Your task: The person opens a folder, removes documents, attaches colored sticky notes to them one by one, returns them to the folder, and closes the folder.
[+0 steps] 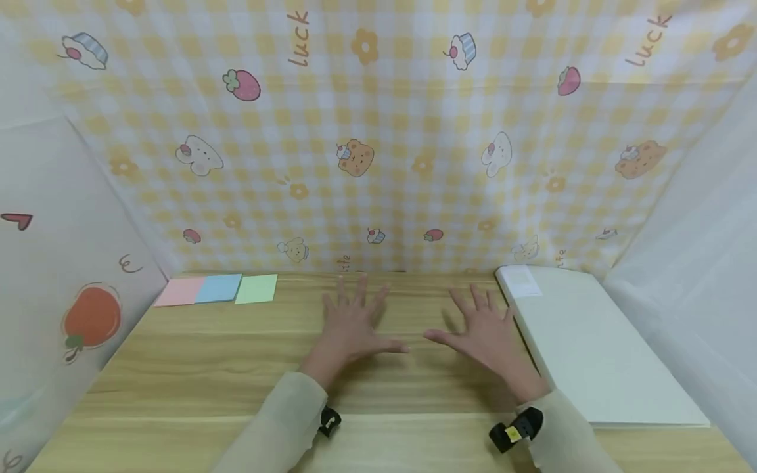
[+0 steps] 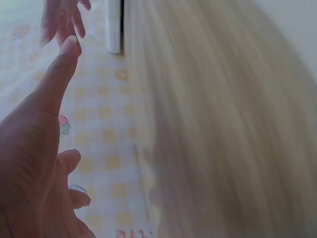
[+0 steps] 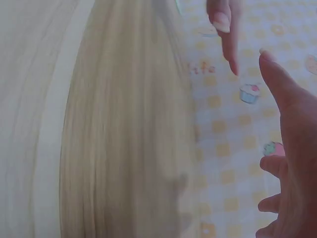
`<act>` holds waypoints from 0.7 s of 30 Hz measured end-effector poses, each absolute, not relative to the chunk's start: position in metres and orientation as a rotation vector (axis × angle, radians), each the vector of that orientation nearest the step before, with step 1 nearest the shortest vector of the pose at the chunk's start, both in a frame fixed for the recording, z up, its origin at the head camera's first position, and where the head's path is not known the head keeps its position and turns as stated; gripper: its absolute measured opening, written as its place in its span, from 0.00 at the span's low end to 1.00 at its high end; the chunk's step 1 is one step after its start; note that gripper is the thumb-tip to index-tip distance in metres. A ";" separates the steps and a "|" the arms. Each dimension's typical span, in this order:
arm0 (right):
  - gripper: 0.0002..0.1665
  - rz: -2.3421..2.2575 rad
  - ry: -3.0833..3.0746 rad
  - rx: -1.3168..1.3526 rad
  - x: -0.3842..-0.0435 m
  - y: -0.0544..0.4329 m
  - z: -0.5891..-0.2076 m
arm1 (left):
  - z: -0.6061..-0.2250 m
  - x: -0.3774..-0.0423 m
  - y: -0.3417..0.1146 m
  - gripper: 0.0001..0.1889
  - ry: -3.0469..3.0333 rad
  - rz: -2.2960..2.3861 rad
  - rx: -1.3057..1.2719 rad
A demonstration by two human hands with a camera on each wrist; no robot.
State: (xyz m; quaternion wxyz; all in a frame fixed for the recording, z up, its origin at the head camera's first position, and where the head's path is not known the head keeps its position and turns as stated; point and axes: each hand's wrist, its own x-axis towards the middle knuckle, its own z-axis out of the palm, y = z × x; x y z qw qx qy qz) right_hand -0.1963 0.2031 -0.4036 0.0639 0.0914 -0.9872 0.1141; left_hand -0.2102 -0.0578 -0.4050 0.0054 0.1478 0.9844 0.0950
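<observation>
Both hands are held over the wooden table (image 1: 195, 368), palms down with the fingers spread. The left hand (image 1: 349, 328) is left of the middle, its thumb pointing to the right. Opposite it, the right hand (image 1: 485, 332) has its thumb pointing left, with a gap between the two thumbs. Neither hand holds anything. Close beside the right hand lies a large flat white slab-like thing (image 1: 603, 355), its kind unclear, with a pale label on its far left corner. Shadows lie on the wood under the hands, and the wrist views show the left palm (image 2: 25, 158) and right palm (image 3: 302, 153) off the table.
At the back left lie pink (image 1: 179, 292), blue (image 1: 219, 288) and green (image 1: 256, 289) paper squares, side by side. A yellow checked curtain (image 1: 384, 203) hangs behind the table. White sheets (image 1: 53, 263) close off the sides. Each wrist wears a black strap (image 1: 516, 430).
</observation>
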 end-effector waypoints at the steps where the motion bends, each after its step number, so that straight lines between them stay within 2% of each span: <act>1: 0.62 0.365 -2.974 0.277 -0.194 0.207 -0.401 | -0.404 -0.209 -0.056 0.65 3.079 0.314 0.475; 6: 0.60 0.434 -2.950 0.247 -0.180 0.231 -0.389 | -0.402 -0.206 -0.043 0.67 3.069 0.365 0.572; 9: 0.60 0.460 -2.948 0.221 -0.172 0.246 -0.386 | -0.401 -0.203 -0.033 0.65 3.053 0.438 0.615; 14: 0.61 0.429 -2.926 0.205 -0.159 0.272 -0.382 | -0.398 -0.197 -0.012 0.49 3.079 0.519 0.629; 17: 0.58 0.457 -2.917 0.197 -0.152 0.285 -0.381 | -0.395 -0.193 0.005 0.40 3.089 0.538 0.650; 21: 0.52 0.538 -2.950 0.166 -0.146 0.302 -0.379 | -0.392 -0.190 0.030 0.36 3.018 0.688 0.656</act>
